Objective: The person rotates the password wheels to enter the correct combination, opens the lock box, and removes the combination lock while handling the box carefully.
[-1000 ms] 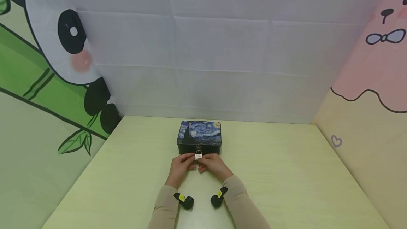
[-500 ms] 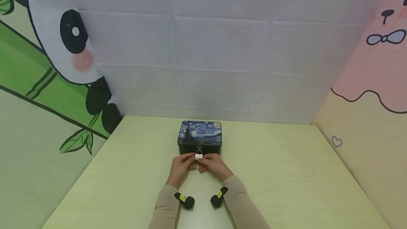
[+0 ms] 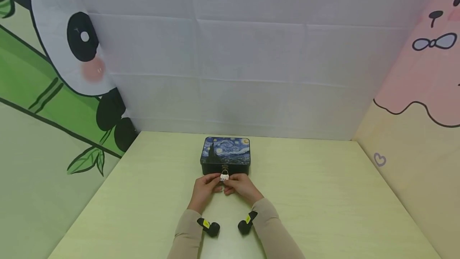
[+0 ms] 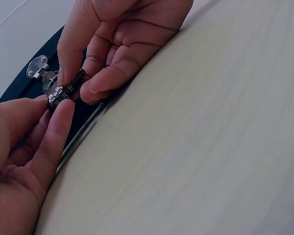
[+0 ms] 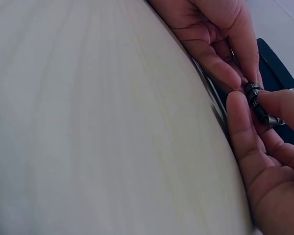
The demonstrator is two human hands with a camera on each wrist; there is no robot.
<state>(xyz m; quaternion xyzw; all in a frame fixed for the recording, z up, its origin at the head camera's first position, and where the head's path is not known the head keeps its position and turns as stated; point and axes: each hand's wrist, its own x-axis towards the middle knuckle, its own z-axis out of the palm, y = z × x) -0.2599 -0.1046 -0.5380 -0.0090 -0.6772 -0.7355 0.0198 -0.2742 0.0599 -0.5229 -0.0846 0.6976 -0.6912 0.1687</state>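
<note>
A small combination padlock [image 3: 224, 177] hangs by its shackle from the front clasp of a dark tin box [image 3: 225, 151] with a starry-night painting on its lid. My left hand [image 3: 205, 189] pinches the padlock's left end between thumb and fingers. From the other side my right hand [image 3: 244, 187] pinches it too, thumb on the number dials. In the left wrist view the padlock's dials [image 4: 61, 94] show between the fingertips, below the metal clasp [image 4: 38, 67]. The right wrist view has the padlock [image 5: 257, 106] partly covered by fingers; the digits are too small to read.
The box stands on a pale wooden table [image 3: 316, 195], near its back edge. A white cloth wall [image 3: 248, 51] rises behind. Painted panels flank the table on both sides. Black wrist cameras [image 3: 213, 229] are strapped to both sleeves.
Both hands keep their hold on the padlock, with only slight shifts of the fingers. The box has stayed in place.
</note>
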